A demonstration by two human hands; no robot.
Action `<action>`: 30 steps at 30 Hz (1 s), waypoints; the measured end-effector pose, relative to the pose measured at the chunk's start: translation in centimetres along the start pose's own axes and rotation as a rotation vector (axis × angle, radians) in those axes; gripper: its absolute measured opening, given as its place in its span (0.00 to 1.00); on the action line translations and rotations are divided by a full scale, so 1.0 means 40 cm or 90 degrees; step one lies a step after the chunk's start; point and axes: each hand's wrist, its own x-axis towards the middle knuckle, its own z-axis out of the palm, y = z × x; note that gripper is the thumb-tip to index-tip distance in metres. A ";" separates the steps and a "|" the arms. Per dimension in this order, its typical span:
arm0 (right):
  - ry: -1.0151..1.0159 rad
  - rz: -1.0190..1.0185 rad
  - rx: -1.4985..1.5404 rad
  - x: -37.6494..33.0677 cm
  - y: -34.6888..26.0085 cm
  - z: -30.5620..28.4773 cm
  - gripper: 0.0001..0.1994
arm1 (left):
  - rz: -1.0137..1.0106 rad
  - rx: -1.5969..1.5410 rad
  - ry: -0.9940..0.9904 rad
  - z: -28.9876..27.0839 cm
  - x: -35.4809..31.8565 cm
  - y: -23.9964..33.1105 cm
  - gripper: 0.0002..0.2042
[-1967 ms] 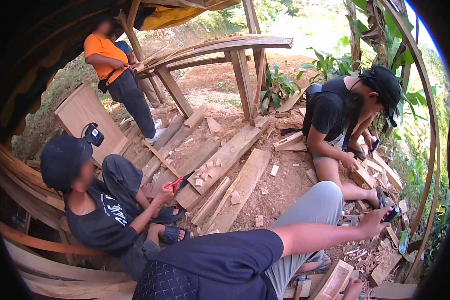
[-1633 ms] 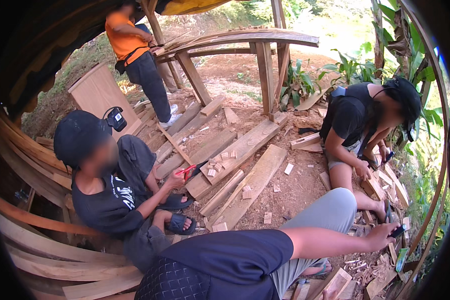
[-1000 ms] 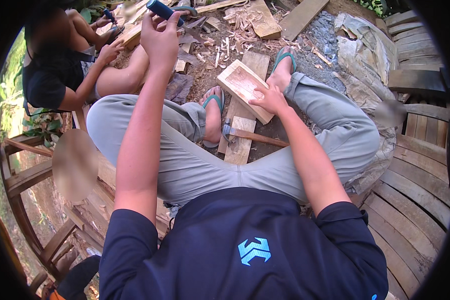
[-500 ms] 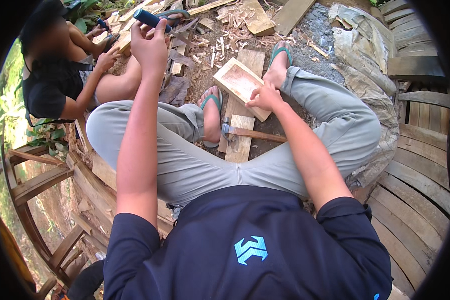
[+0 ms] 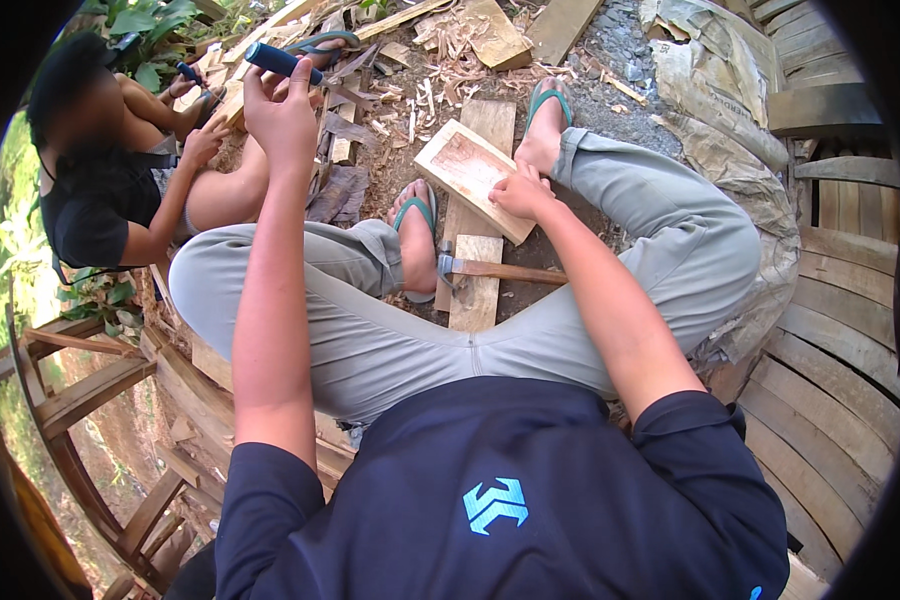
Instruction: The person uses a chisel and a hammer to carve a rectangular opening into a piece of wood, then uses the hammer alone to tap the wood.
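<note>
Raised high at the far left, my left hand (image 5: 278, 115) is closed round the blue handle of a tool (image 5: 272, 58). The handle sticks out above the fingers; I cannot clearly make out the tool's working end. My right hand (image 5: 523, 192) grips the near right side of a pale rectangular wooden block (image 5: 453, 184) with a shallow hollow cut into its top face. Beneath the block, tilted, lies a long plank (image 5: 487, 122) between my feet. Closer to me, a hammer (image 5: 500, 270) with a wooden handle rests across a short board (image 5: 475, 300), apart from both hands.
At the left, another person (image 5: 100, 210) sits working with a blue-handled tool (image 5: 188, 72) in one hand. Wood shavings (image 5: 435, 95) and offcuts (image 5: 495, 35) litter the ground ahead. Crumpled sacking (image 5: 715, 80) and a slatted wooden structure (image 5: 840, 320) stand on the right.
My left hand with the blue-handled tool sits slightly lower and farther left in view. The fingers of my right hand have shifted on the block's edge. The hammer lies as before.
</note>
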 end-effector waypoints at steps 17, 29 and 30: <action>0.211 -0.124 -0.132 0.046 -0.030 0.025 0.21 | 0.025 -0.006 -0.029 0.014 -0.003 0.000 0.19; 0.125 -0.175 -0.416 0.042 -0.034 -0.012 0.19 | -0.009 0.006 0.001 0.004 -0.006 0.013 0.20; 0.118 -0.188 -0.427 0.043 -0.037 -0.030 0.18 | -0.009 0.002 -0.004 0.008 -0.004 0.012 0.20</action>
